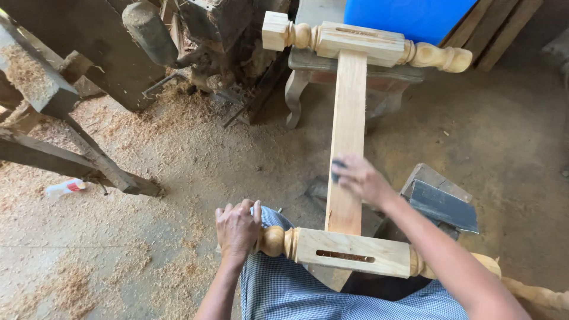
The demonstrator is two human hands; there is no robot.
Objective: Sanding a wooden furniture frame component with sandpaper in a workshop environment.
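On a sawdust-strewn workshop floor [148, 178], a pale flat wooden rail [347, 118] joins two turned wooden legs, the right hand [360, 178] pressing a small dark sanding pad [338, 169] onto it, while the left hand [237, 228] clasps the near turned leg [344, 252].

Sawdust [136, 142] lies thick over the concrete floor [510, 136], heaviest at the left. A small white bottle [66, 188] lies on its side near dark timber beams [65, 160], and a grimy machine [201, 29] stands behind. A blue sheet [415, 18] leans at the top, with dark blocks [441, 201] at the right.
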